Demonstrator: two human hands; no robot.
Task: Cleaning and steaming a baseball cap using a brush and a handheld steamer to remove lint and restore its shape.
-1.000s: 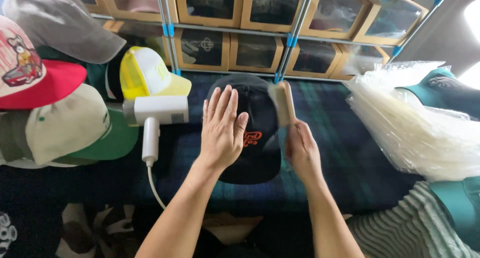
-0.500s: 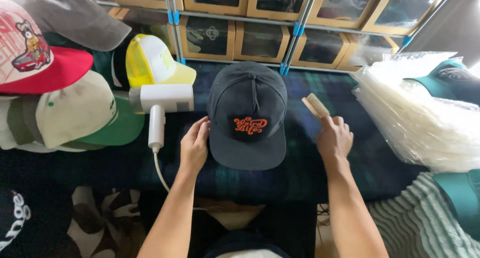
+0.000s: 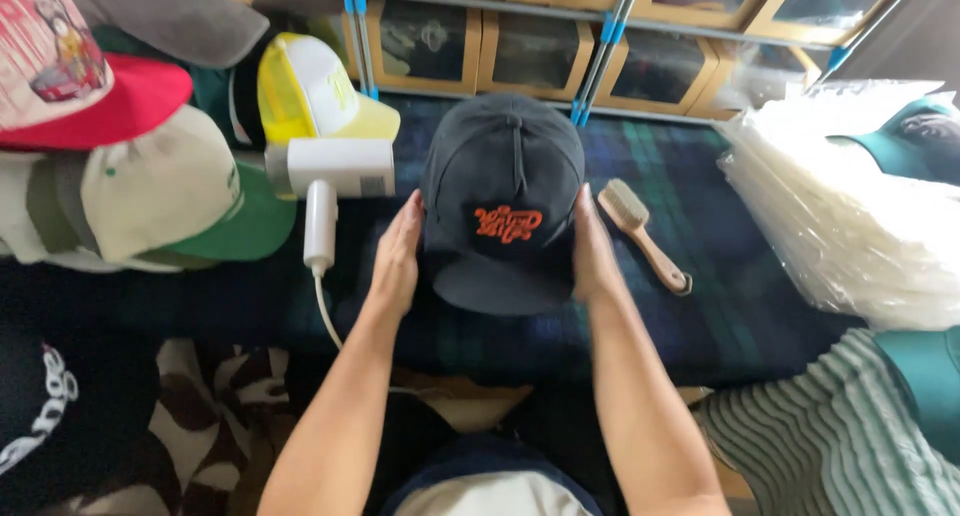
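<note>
Released, wooden brush (image 3: 640, 231) lies beside dark cap (image 3: 503, 196).

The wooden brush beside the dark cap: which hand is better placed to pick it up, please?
Probably the right hand: the wooden brush lies just outside it, while the left hand is across the dark cap.

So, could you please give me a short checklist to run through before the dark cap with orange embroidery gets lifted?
1. Left hand flat on the side of the dark cap with orange embroidery: ok.
2. Right hand on the opposite side: ok.
3. Wooden-handled brush put down, apart from the cap: ok.
4. White handheld appliance clear of the cap: ok.
5. Stack of clear plastic bags out of the way: ok.
6. Cap free of lint: cannot tell.
</note>
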